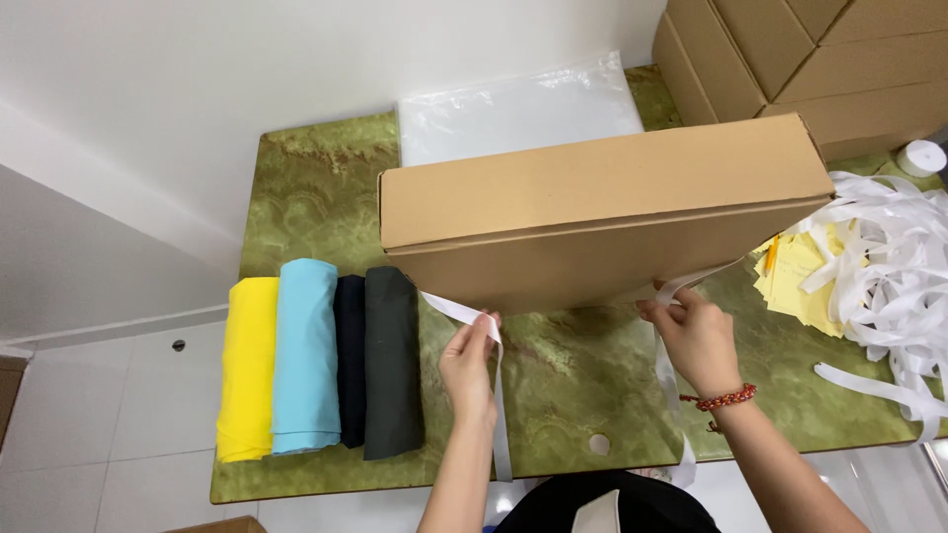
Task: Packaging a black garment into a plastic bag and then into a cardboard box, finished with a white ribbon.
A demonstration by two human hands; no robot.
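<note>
A: Position of box?

B: Flat cardboard box (602, 212) tilted above the green bench (553, 375), near edge raised, far edge toward the stack of clear bags (518, 107). Flaps closed.

A: Left hand?

B: Left hand (468, 367) below the box's near left corner, grip pinched on a white strip (464, 314) running from that corner and hanging down past the wrist.

A: Right hand?

B: Right hand (696, 341) under the box's near right corner, grip closed on a second white strip (670, 380), tail dangling off the bench edge. Red bead bracelet (721, 399) on that wrist.

A: Progress?

B: Judged mid-way: box already closed, strips half peeled away at both near corners, not yet fully off. Sealing of the near edge apparently remaining; cannot tell whether the far side is finished.

A: Surroundings?

B: Left of the box: four folded garments (321, 360) side by side, yellow, light blue, black, dark grey. Right of the box: heap of used white strips (884, 266) over yellow paper sheets (795, 281), small tape roll (922, 157). Behind the box, to the right: stacked cartons (820, 59).
</note>
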